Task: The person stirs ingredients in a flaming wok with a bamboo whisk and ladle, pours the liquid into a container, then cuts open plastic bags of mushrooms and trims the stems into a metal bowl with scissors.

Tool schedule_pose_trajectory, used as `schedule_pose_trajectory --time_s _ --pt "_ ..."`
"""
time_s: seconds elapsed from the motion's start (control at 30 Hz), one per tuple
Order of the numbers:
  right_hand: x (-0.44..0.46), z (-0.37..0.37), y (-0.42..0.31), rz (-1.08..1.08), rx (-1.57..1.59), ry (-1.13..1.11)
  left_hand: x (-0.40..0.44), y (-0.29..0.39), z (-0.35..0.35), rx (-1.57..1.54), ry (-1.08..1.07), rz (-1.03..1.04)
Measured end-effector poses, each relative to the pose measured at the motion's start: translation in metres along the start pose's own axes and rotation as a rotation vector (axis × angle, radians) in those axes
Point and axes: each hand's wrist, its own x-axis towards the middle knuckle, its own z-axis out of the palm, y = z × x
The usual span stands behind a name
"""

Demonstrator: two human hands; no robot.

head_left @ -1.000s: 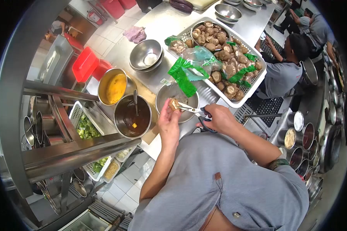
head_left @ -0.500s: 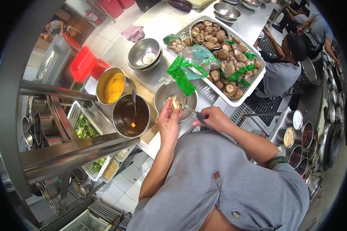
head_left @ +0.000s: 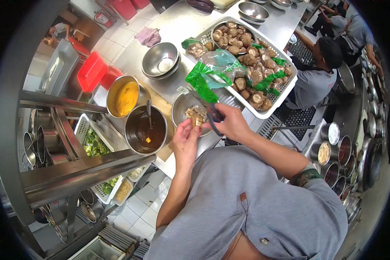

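Note:
My left hand [head_left: 186, 142] pinches a shiitake mushroom [head_left: 198, 121], its pale underside turned up, over a steel bowl [head_left: 176, 112]. Cut mushroom pieces [head_left: 190, 111] lie inside that bowl. Dark-handled scissors [head_left: 214, 118] are gripped in my right hand [head_left: 233, 125], just right of the mushroom. I cannot make out how the blades lie. Beyond my hands stands a white basket [head_left: 264, 115] heaped with whole shiitake mushrooms [head_left: 255, 60], some in plastic bags. A bag with green print [head_left: 202, 82] hangs over its near left side, by the bowl.
Left of the bowl are a pot of dark sauce [head_left: 136, 125] with a spoon and a pot of yellow liquid [head_left: 125, 99]. Stacked steel bowls [head_left: 154, 56] stand behind. A metal rail [head_left: 82, 171] crosses at left. A co-worker [head_left: 314, 82] is beyond the basket.
My right hand has moved up and left, and its grip on the scissors has turned so the handles stand more upright. The mushroom stays in my left hand, slightly shifted.

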Motion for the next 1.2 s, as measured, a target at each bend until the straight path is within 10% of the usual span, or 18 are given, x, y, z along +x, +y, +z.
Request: schedule_pose_trajectory --time_s 0.23,0.53,1.2 --pt "0.018 0.013 0.004 -0.052 -0.13 0.015 -0.001 -0.008 -0.023 0.044 0.08 0.003" --pt "-0.004 -0.044 -0.002 0.131 -0.06 -0.739 0.003 0.024 -0.029 -0.178 0.174 0.068" --pt "-0.045 -0.112 0.031 0.411 0.108 -0.527 0.03 0.035 0.051 -0.002 -0.205 -0.047"
